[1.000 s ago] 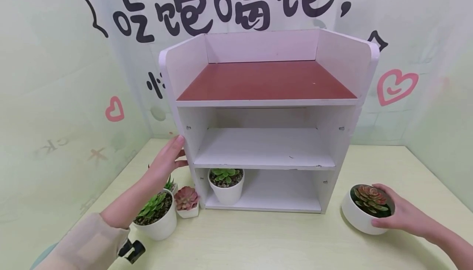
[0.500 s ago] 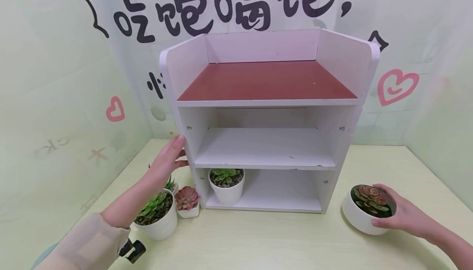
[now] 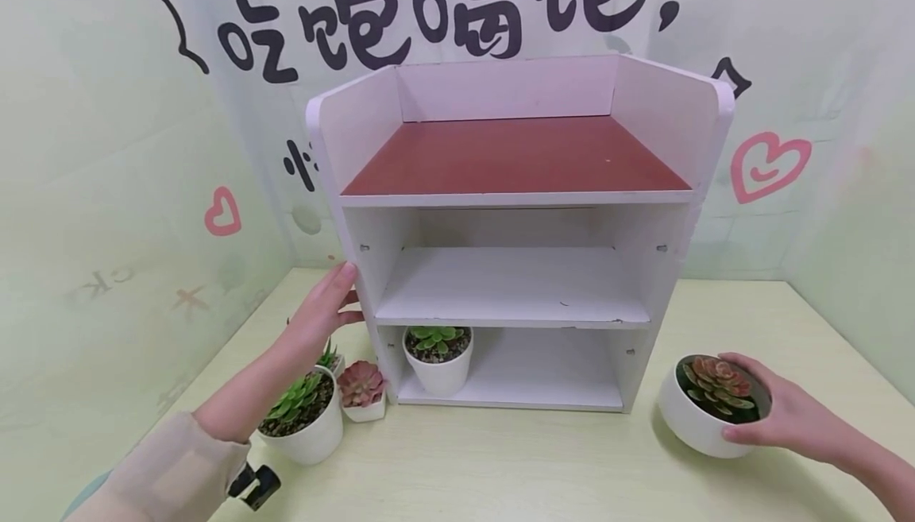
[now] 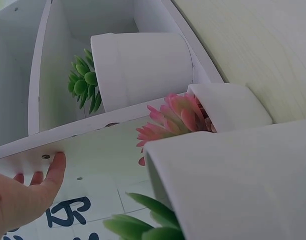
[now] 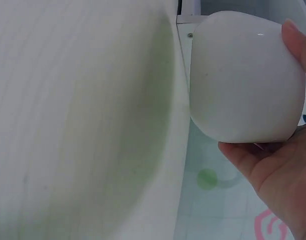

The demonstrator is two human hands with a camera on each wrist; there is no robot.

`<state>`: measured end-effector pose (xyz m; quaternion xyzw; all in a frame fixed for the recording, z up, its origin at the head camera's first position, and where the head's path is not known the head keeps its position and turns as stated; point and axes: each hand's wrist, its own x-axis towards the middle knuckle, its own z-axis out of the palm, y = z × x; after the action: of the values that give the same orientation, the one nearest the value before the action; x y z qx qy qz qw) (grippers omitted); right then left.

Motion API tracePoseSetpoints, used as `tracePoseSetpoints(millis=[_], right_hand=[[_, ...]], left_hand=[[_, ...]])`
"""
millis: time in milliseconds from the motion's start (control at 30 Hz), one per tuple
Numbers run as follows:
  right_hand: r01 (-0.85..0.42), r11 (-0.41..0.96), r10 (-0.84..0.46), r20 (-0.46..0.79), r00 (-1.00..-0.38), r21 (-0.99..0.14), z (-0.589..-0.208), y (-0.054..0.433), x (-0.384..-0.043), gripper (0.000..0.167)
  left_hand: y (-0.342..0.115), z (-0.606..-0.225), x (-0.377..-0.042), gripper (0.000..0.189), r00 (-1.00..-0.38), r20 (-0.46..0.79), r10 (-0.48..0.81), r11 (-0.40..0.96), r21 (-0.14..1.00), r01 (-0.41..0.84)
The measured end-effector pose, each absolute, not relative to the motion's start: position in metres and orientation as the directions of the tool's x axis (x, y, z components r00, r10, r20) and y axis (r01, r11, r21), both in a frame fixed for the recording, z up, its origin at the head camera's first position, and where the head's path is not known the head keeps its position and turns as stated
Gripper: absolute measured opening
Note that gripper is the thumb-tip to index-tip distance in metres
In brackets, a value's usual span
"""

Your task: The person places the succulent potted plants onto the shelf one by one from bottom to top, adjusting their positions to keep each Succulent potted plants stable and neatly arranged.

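Note:
My left hand [image 3: 325,303] rests its fingers against the outer left side of a white shelf unit [image 3: 515,323] with a red-brown top. In the left wrist view, the same hand [image 4: 30,192] presses its fingertips to the side panel. On the right, my right hand [image 3: 786,419] grips a round white pot [image 3: 696,427] holding a reddish-green succulent [image 3: 718,385], thumb and fingers on opposite sides. The right wrist view shows this pot [image 5: 247,80] held between the thumb and fingers, its plant hidden.
A potted green succulent [image 3: 438,371] stands at the left of the bottom shelf. Left of the unit, a larger white pot [image 3: 310,431] and a small pink succulent [image 3: 362,387] stand on the pale table [image 3: 500,466], with another plant [image 3: 330,357] partly hidden behind the forearm.
My right hand and the pot have shifted very slightly left and seem a little raised, with a wider shadow beneath. The left hand stays against the shelf unit.

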<state>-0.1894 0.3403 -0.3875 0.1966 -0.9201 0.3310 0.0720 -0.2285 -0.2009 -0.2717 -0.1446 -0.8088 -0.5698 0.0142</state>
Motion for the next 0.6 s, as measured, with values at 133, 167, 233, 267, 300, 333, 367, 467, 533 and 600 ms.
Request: tracePoseSetpoints(millis=[133,167,233,267,300,333,367,467,533,600], right_hand=[[-0.467,0.661,-0.372,0.284,-0.884,-0.587,-0.378,0.332,-0.183,0.082],[-0.481,0.652,-0.386,0.289,-0.876,-0.587,-0.375,0.328,-0.181,0.083],[-0.507,0.63,-0.416,0.297,-0.86,-0.588,-0.372,0.321,-0.178,0.085],[-0.52,0.62,-0.428,0.302,-0.852,-0.587,-0.369,0.317,-0.177,0.085],[-0.532,0.615,-0.438,0.309,-0.844,-0.582,-0.367,0.312,-0.175,0.086],[-0.544,0.607,-0.449,0.315,-0.836,-0.579,-0.365,0.308,-0.173,0.087],[-0.556,0.599,-0.461,0.319,-0.828,-0.576,-0.363,0.303,-0.172,0.087],[-0.588,0.562,-0.502,0.325,-0.802,-0.582,-0.355,0.288,-0.168,0.087],[-0.604,0.529,-0.532,0.32,-0.784,-0.596,-0.35,0.277,-0.167,0.087],[-0.61,0.509,-0.553,0.312,-0.773,-0.608,-0.344,0.265,-0.166,0.089]], left_hand=[[-0.201,-0.272,-0.229,0.061,-0.957,0.192,0.22,0.307,0.917,0.254],[-0.202,-0.273,-0.229,0.06,-0.956,0.193,0.22,0.309,0.916,0.256],[-0.202,-0.273,-0.229,0.06,-0.956,0.196,0.22,0.312,0.914,0.26],[-0.202,-0.273,-0.229,0.06,-0.955,0.197,0.22,0.313,0.913,0.261],[-0.202,-0.273,-0.228,0.059,-0.955,0.199,0.221,0.313,0.913,0.263],[-0.202,-0.273,-0.228,0.059,-0.954,0.2,0.223,0.314,0.912,0.265],[-0.202,-0.273,-0.228,0.059,-0.954,0.201,0.223,0.315,0.911,0.265],[-0.202,-0.273,-0.229,0.059,-0.953,0.2,0.227,0.317,0.91,0.266],[-0.202,-0.273,-0.229,0.06,-0.953,0.2,0.227,0.317,0.91,0.266],[-0.202,-0.273,-0.229,0.06,-0.953,0.2,0.227,0.32,0.909,0.267]])
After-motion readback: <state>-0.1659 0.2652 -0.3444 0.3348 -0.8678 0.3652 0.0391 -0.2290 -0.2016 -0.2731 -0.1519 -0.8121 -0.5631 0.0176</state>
